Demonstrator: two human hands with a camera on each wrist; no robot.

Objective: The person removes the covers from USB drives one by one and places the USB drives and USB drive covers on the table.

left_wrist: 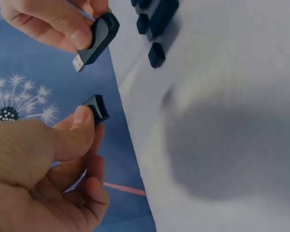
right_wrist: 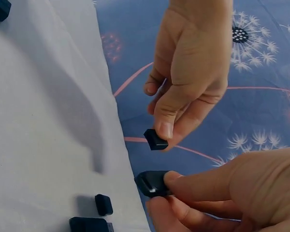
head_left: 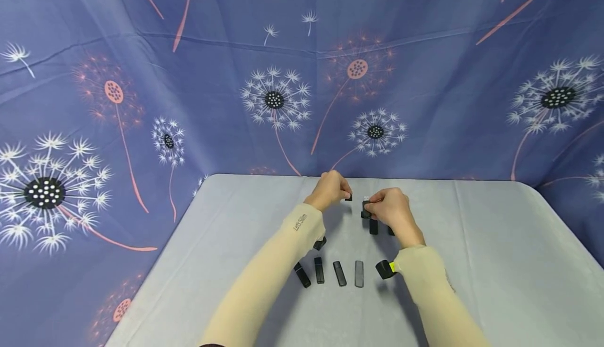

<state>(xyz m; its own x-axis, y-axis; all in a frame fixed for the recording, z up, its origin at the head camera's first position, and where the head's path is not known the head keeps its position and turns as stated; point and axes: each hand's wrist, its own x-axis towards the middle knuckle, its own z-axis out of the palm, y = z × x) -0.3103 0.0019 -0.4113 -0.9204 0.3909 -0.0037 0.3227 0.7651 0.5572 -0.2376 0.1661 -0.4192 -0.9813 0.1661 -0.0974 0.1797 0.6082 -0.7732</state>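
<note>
My left hand (head_left: 329, 190) pinches a small black cap (left_wrist: 97, 109) between thumb and forefinger above the far part of the table. To its right, my right hand (head_left: 392, 210) holds a black USB stick (head_left: 365, 208) by its body, thumb on one side and fingers on the other. In the left wrist view the stick's bare metal plug (left_wrist: 79, 63) points toward the cap, with a gap between the two. From the right wrist view, the cap in the left hand also hangs apart from the stick, and the plug is hidden.
Several USB sticks, among them a grey one (head_left: 359, 273), lie in a row nearer the front of the pale tablecloth (head_left: 189, 284). Below the right hand lie more black sticks (head_left: 373, 226). A loose black cap (right_wrist: 104, 205) lies near them. Patterned blue fabric (head_left: 306, 100) hangs behind.
</note>
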